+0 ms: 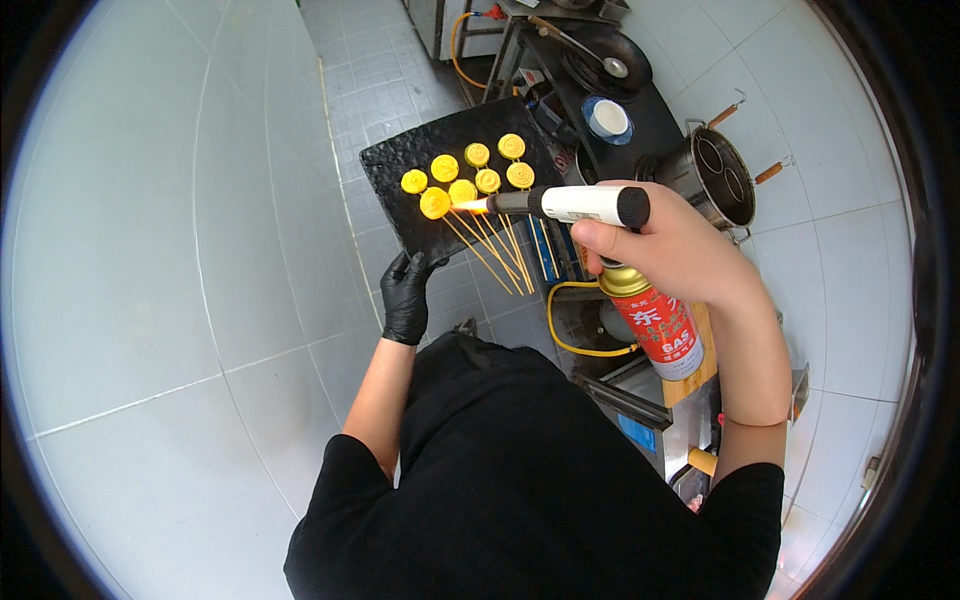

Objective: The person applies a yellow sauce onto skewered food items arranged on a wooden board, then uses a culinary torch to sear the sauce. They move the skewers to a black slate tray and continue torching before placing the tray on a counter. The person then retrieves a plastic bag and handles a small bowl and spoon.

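Observation:
My left hand (406, 298), in a black glove, grips the near edge of a black textured rectangular tray (405, 150). Several round yellow spiral-patterned pieces on wooden skewers (520, 175) lie on the tray, their sticks reaching past its near edge. My bare right hand (660, 240) holds a blowtorch (589, 205) with a white and black body, fixed to a red gas canister (660, 334). From its nozzle a small orange flame points left and touches or passes just over the nearer yellow pieces.
At the right stand a steel pot (694, 180) with wooden-handled strainers, a white bowl (608, 118) on a blue-rimmed plate, and a wok (626, 64) with a ladle (615, 67). A yellow hose (555, 330) loops below the tray, beside a wooden board (694, 375). A tiled wall (150, 262) rises on the left.

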The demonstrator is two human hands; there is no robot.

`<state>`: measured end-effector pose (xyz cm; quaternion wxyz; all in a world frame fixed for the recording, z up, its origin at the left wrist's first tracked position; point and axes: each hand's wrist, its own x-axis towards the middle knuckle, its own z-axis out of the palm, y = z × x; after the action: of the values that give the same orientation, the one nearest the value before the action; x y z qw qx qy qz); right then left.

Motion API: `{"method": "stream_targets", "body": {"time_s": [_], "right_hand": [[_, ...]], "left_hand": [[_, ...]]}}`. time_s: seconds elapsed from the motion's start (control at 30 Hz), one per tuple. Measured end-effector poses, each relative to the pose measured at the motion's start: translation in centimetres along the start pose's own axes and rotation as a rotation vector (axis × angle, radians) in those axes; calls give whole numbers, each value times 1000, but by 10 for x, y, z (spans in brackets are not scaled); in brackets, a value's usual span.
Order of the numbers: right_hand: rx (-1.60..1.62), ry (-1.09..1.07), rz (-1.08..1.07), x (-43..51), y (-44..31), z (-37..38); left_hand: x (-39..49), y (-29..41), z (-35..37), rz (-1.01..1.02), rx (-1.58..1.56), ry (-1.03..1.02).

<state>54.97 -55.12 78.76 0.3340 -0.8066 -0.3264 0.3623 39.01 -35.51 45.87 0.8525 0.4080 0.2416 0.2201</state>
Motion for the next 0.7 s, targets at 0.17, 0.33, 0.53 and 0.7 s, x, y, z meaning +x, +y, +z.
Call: {"method": "stream_targets", "body": {"time_s": [0.17,0.33,0.53,0.7], "right_hand": [[-17,-44,21,2,-3,2],[-1,3,-14,2,2,3],[-138,100,85,-2,0,-3],[-104,132,120,-3,0,-10]], "left_hand": [[-2,5,3,-1,28,-12],[-3,4,4,3,22,0],[-3,5,4,13,26,2],[-5,6,5,15,34,-1]]}}
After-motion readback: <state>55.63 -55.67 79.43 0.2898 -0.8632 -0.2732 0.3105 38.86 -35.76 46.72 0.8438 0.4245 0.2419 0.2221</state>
